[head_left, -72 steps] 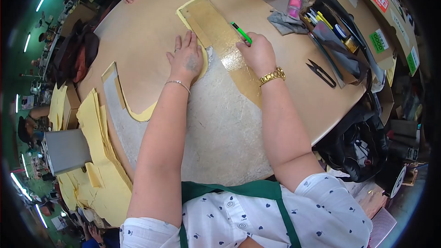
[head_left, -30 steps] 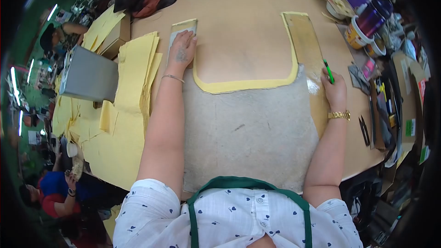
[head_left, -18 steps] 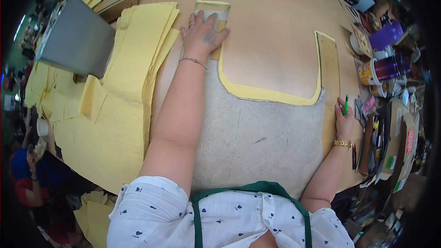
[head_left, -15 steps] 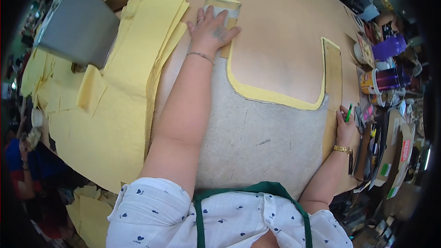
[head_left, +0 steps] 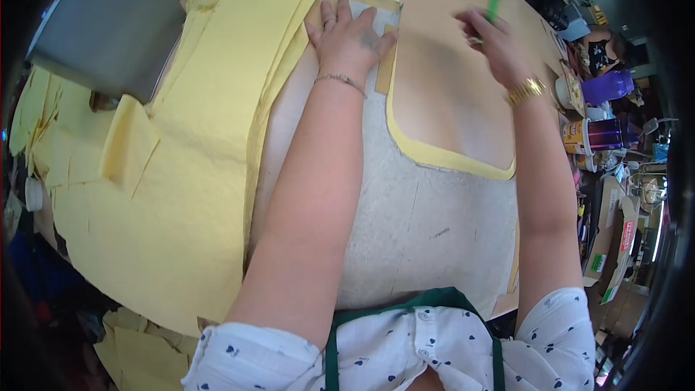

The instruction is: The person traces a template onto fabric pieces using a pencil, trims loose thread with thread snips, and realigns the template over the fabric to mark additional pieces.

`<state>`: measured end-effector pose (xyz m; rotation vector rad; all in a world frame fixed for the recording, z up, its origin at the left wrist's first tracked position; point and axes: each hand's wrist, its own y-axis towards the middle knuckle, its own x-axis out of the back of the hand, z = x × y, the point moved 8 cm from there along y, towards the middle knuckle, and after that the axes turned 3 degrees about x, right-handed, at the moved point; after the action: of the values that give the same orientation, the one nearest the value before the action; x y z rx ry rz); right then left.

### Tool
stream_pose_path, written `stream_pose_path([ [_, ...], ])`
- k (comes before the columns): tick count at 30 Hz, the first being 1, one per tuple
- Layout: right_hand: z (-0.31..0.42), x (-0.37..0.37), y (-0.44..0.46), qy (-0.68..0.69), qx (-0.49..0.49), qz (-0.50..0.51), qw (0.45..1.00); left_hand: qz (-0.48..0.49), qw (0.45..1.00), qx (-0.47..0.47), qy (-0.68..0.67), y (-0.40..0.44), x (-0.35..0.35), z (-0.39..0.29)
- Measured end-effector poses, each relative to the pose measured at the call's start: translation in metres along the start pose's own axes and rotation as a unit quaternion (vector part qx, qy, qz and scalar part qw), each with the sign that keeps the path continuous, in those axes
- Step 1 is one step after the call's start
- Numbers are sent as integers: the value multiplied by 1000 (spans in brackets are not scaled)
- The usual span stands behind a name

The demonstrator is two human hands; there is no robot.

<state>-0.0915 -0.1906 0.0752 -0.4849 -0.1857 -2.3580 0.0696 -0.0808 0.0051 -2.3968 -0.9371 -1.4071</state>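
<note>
since earlier, the right hand [head_left: 498,47] has risen, clamped on a green pen [head_left: 494,3]; the left hand [head_left: 350,45], spread wide, rests on the grey template [head_left: 438,206] on the tabletop [head_left: 434,11]. steadying seems in hand; the next move probably needs no slip.

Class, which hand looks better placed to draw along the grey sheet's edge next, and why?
Likely the right hand: it holds the green pen over the table. The left hand lies spread on the grey sheet, apparently steadying it.

Corners dark and bowed; green pen [head_left: 494,4] blurred.
</note>
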Motion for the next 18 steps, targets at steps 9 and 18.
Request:
stream_pose_path([
  [9, -15, -102, 131, 168, 42, -45, 984, 7, 1000, 22, 20, 5, 2, 1],
  [18, -10, -82, 128, 72, 94, -53, 992, -5, 1000, 21, 2, 2, 4, -6],
])
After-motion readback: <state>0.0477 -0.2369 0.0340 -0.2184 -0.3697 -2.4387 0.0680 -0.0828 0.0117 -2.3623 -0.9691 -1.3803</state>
